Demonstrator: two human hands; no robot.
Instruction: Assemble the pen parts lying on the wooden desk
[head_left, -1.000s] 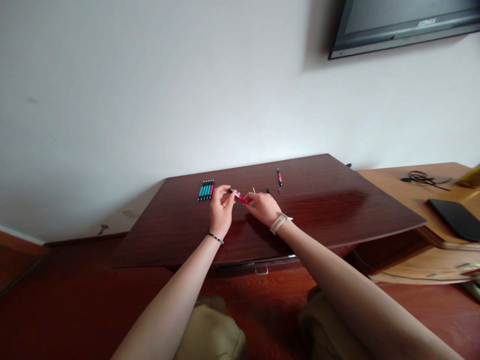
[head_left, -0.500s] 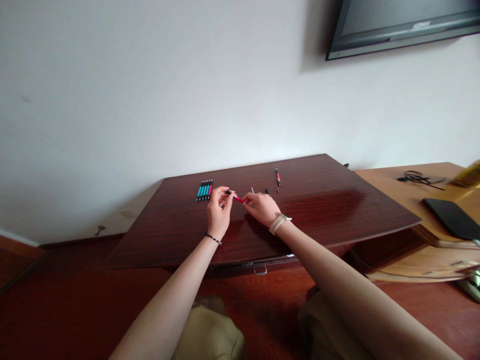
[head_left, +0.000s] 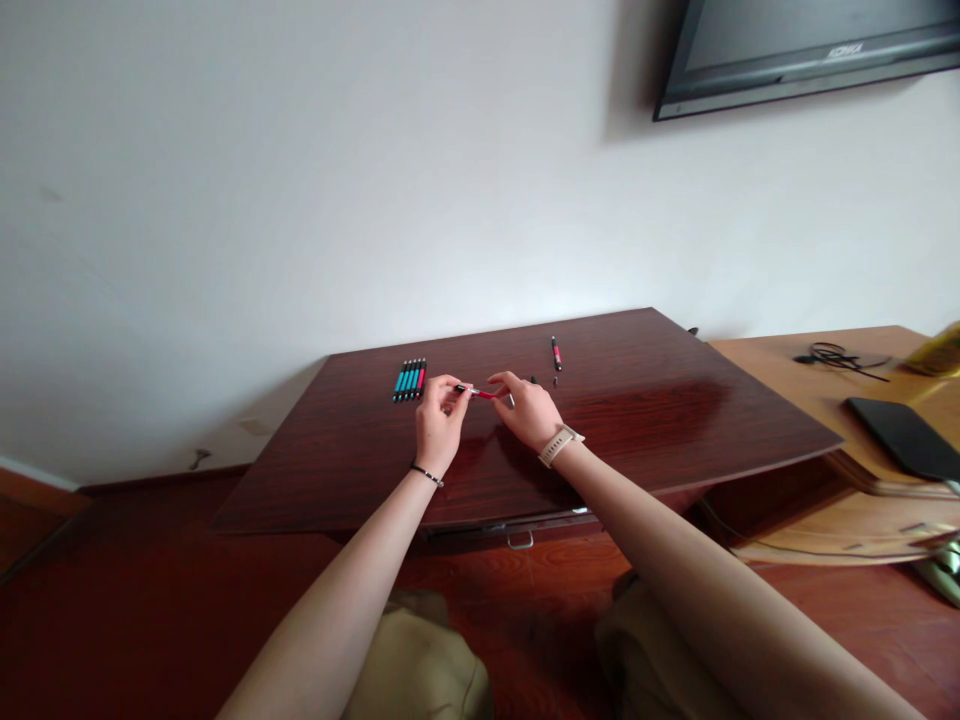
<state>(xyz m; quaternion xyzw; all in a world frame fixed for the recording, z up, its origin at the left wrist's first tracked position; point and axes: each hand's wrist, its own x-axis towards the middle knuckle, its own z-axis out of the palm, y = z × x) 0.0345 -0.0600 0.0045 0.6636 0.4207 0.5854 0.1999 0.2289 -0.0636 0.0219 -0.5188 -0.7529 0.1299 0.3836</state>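
Seated at a dark table (head_left: 637,440), a person pinches a red pen (head_left: 480,393) between both hands above the tabletop, the left hand (head_left: 439,420) gripping its black end and the right hand (head_left: 529,410) its other end. Five finished pens (head_left: 410,380) lie in a row at ten o'clock; another pen (head_left: 556,353) rests at one o'clock. Assembly seems under way; the next move likely calls for pressing or twisting the halves together along one line.

A small pale logo on the television frame (head_left: 825,55) is too blurred to read.
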